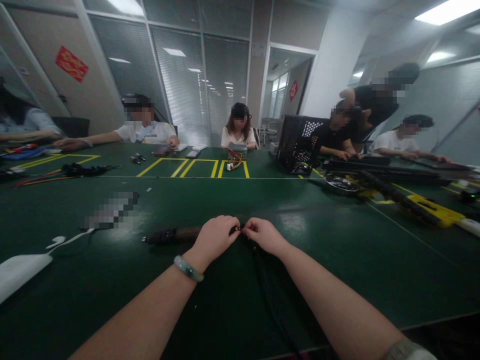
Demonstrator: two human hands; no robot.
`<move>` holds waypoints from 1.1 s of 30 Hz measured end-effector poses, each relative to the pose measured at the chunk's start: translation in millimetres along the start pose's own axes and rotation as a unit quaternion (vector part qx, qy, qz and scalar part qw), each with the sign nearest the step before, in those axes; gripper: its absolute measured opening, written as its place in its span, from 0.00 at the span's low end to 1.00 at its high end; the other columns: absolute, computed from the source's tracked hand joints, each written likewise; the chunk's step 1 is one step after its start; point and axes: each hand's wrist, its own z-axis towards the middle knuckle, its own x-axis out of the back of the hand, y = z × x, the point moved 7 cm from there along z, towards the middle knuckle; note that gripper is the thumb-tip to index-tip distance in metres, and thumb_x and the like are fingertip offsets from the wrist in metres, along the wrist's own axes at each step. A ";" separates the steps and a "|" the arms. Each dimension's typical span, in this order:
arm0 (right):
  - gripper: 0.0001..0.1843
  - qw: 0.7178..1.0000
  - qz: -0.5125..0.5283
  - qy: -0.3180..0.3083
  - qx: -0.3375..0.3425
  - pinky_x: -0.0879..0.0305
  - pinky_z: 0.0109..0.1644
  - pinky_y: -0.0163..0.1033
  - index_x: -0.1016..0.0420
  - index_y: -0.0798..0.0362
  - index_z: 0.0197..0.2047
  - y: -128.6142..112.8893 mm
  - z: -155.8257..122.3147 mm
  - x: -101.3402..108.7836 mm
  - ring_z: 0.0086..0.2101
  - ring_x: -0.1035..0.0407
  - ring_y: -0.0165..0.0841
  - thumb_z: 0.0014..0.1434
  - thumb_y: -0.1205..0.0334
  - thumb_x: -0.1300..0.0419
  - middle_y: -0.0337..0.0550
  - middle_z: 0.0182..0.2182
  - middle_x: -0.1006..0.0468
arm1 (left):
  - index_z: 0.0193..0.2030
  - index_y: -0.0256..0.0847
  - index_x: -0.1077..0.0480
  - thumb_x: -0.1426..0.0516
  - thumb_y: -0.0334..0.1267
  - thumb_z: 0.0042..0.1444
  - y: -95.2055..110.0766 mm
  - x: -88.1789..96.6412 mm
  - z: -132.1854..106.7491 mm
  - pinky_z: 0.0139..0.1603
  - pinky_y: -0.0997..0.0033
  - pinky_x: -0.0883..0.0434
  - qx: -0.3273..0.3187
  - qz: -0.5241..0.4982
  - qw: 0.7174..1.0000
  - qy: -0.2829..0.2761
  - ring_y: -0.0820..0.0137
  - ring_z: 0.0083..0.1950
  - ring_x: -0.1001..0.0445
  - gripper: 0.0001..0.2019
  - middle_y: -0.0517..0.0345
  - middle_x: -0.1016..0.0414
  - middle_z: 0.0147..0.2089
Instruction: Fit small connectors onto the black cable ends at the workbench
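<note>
A dark, pen-shaped electric screwdriver (159, 237) lies across the green table, its metal tip to the left. My left hand (219, 234) is closed round its right-hand end, where a small brass-coloured spot shows between the fingers. Just to the right, my right hand (264, 236) pinches the end of a black cable (264, 282), which runs down toward the near table edge. The fingertips of both hands almost meet. Whether the cable end touches the screwdriver is hard to make out.
To the left lie a phone (110, 211) with a white cord and a white power strip (20, 272). A black computer case (298, 145), black parts and a yellow tool (431, 210) stand toward the right. Several people sit around the table (356, 280).
</note>
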 end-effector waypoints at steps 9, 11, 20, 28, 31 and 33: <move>0.09 1.000 0.015 0.011 0.005 0.40 0.28 0.29 0.26 0.53 0.35 3.0 3.4 -2.0 0.27 0.31 0.28 0.60 0.57 0.43 0.37 0.26 0.25 | 0.39 0.44 0.30 0.43 0.37 0.56 -7.5 -3.5 3.5 0.41 0.66 0.35 0.018 -0.018 1.000 0.010 0.66 0.41 0.30 0.04 0.58 0.27 0.38; 0.09 1.000 0.012 0.017 0.007 0.41 0.29 0.30 0.25 0.53 0.35 3.0 3.2 -1.1 0.27 0.31 0.28 0.59 0.57 0.43 0.37 0.26 0.24 | 0.39 0.44 0.30 0.43 0.37 0.57 -7.0 -4.5 3.4 0.43 0.66 0.35 0.000 -0.026 1.000 0.011 0.66 0.41 0.30 0.04 0.59 0.27 0.39; 0.09 1.000 0.020 0.023 0.002 0.40 0.28 0.30 0.25 0.53 0.35 0.9 1.4 1.8 0.27 0.31 0.28 0.59 0.57 0.43 0.37 0.26 0.24 | 0.43 0.45 0.31 0.42 0.37 0.56 -5.3 -1.1 1.0 0.44 0.64 0.35 -0.009 -0.037 0.999 0.025 0.65 0.43 0.30 0.08 0.59 0.27 0.41; 0.07 0.999 0.050 0.010 -0.009 0.38 0.29 0.31 0.25 0.53 0.37 1.3 1.5 1.3 0.28 0.29 0.29 0.58 0.60 0.42 0.38 0.29 0.23 | 0.42 0.44 0.30 0.45 0.37 0.58 -4.2 2.3 0.6 0.43 0.65 0.34 0.000 -0.034 0.999 0.033 0.66 0.41 0.30 0.06 0.59 0.27 0.40; 0.07 0.998 0.054 -0.001 -0.009 0.38 0.28 0.30 0.25 0.53 0.37 2.1 1.6 0.0 0.28 0.30 0.29 0.58 0.59 0.42 0.38 0.29 0.23 | 0.41 0.44 0.30 0.43 0.37 0.56 -6.3 0.7 0.6 0.41 0.66 0.34 0.012 -0.030 0.999 0.029 0.66 0.40 0.30 0.06 0.59 0.27 0.39; 0.08 0.998 0.058 -0.008 -0.006 0.38 0.28 0.30 0.25 0.53 0.37 1.9 1.5 -1.0 0.28 0.30 0.29 0.58 0.59 0.42 0.38 0.29 0.23 | 0.39 0.44 0.30 0.43 0.37 0.56 -6.1 -0.5 0.7 0.41 0.66 0.34 0.007 -0.030 0.999 0.026 0.66 0.40 0.30 0.04 0.59 0.27 0.38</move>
